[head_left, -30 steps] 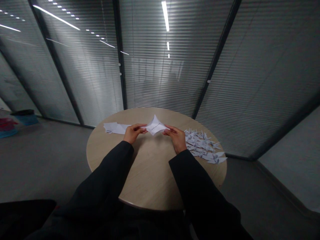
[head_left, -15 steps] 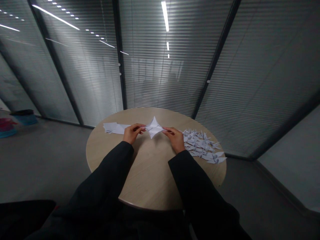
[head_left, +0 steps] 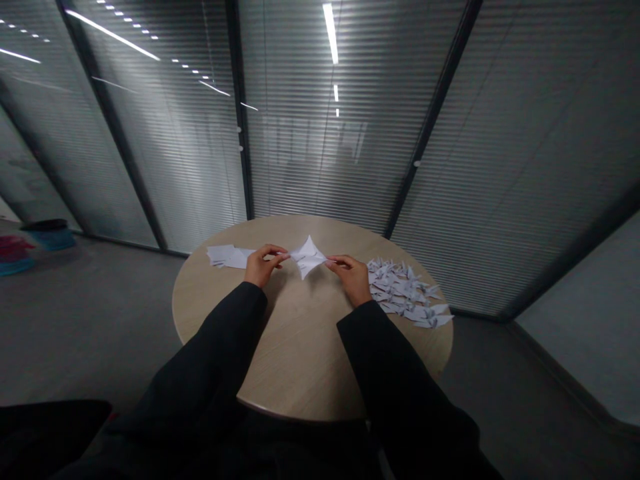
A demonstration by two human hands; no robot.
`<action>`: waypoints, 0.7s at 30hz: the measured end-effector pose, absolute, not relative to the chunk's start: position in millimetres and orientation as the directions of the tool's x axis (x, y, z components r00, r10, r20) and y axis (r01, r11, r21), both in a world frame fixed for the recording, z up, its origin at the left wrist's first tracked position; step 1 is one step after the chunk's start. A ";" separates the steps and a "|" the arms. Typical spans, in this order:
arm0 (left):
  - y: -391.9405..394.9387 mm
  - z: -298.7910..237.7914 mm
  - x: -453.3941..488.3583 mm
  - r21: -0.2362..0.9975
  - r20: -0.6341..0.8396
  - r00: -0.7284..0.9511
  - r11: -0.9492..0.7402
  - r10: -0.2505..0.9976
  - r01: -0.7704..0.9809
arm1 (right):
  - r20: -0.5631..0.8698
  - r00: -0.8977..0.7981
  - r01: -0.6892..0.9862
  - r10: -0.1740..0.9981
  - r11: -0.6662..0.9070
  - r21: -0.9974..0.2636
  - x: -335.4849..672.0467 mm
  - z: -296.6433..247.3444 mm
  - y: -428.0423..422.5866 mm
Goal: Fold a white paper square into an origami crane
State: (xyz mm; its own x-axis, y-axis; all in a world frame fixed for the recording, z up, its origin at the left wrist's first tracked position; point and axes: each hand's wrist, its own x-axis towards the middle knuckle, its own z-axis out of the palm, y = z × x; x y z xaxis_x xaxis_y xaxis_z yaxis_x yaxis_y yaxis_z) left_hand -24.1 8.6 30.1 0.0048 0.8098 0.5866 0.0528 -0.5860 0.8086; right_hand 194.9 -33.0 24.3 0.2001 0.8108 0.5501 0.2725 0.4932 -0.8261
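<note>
Between my two hands a folded piece of white paper (head_left: pixel 308 257) is held up by its side points, its other two corners pointing away from me and toward me. My left hand (head_left: pixel 263 265) pinches the left point with thumb and fingers. On the opposite side, my right hand (head_left: pixel 351 277) pinches the right point. Several flat white paper sheets (head_left: pixel 224 255) lie just left of my left hand. Beside my right hand spreads a pile of folded white paper cranes (head_left: pixel 406 293).
Everything rests on a round wooden table (head_left: pixel 300 367). Behind it stands a glass partition with blinds (head_left: pixel 320 173). On the floor at the far left are a blue bin with a dark rim (head_left: pixel 51 235) and a red and blue container (head_left: pixel 14 255).
The folded paper has dropped very slightly in view, and my left hand has shifted a touch to the left. Both hands keep their pinch.
</note>
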 end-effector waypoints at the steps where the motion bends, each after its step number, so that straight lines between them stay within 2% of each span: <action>1: 8.5 30.4 -24.3 0.809 0.587 -0.004 -0.586 0.810 0.055 | 0.535 0.194 0.246 0.823 0.487 -0.838 195.0 24.3 -32.8; 8: 7.1 30.9 -25.4 0.815 0.576 -0.013 -0.574 0.817 0.082 | 0.488 0.202 0.149 0.849 0.465 -0.872 194.5 26.2 -33.9; 21: 12.2 28.4 -29.9 0.811 0.578 -0.003 -0.574 0.816 0.114 | 0.483 0.269 0.180 0.833 0.449 -0.875 193.7 31.2 -38.0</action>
